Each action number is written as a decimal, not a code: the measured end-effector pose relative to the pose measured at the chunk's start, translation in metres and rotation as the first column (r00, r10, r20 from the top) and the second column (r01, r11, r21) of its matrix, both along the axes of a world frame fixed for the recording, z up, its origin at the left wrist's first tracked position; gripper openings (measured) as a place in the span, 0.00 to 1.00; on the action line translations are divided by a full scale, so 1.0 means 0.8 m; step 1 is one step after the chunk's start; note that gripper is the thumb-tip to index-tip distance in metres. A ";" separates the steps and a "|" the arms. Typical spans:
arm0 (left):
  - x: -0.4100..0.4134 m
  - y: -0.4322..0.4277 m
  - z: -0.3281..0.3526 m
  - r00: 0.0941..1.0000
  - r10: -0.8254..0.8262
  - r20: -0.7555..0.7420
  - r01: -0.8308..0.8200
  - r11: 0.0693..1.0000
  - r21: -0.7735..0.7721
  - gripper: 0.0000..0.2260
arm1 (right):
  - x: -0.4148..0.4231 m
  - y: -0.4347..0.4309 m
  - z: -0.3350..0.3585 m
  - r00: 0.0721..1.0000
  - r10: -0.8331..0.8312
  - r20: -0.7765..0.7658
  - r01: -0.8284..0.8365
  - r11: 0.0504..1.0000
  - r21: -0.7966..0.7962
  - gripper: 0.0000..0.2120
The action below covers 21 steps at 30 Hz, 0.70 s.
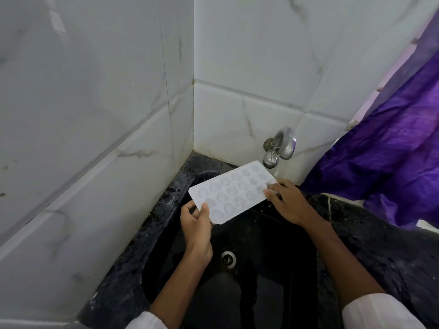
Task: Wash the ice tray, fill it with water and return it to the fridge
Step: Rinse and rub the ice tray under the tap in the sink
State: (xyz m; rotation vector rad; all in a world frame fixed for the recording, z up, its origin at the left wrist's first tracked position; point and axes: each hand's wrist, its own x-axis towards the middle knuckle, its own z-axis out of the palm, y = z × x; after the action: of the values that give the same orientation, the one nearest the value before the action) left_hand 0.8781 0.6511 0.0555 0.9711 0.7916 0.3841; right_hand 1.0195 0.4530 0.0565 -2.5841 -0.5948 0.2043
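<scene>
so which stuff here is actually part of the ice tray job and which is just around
Part of the job:
- ice tray, held by left hand and right hand
- tap, above the tray's far end
- sink, beneath the tray

Just around:
- purple cloth, at the right
- tiled wall

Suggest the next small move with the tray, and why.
Probably free the right hand to open the chrome wall tap: the white plastic ice tray, held at both ends over the black sink, sits just under the spout, and no water visibly runs.
</scene>
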 end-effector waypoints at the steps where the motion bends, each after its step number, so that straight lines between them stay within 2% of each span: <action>1: 0.000 0.001 0.000 1.000 0.002 -0.003 -0.002 1.000 0.003 0.07 | 0.000 -0.001 0.001 1.000 0.006 -0.001 -0.006 1.000 -0.007 0.19; 7: -0.006 -0.002 -0.002 1.000 -0.008 -0.009 0.008 1.000 -0.007 0.07 | 0.001 0.000 0.004 1.000 -0.001 0.029 0.002 0.999 -0.053 0.21; 21: -0.010 -0.004 -0.007 1.000 0.004 -0.002 -0.004 1.000 -0.012 0.08 | -0.005 -0.001 -0.001 0.997 -0.024 0.077 0.026 0.999 -0.028 0.19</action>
State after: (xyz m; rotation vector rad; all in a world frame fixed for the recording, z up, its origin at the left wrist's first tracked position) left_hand 0.8699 0.6478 0.0500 0.9593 0.7965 0.3819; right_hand 1.0151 0.4524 0.0559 -2.6359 -0.5904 0.1061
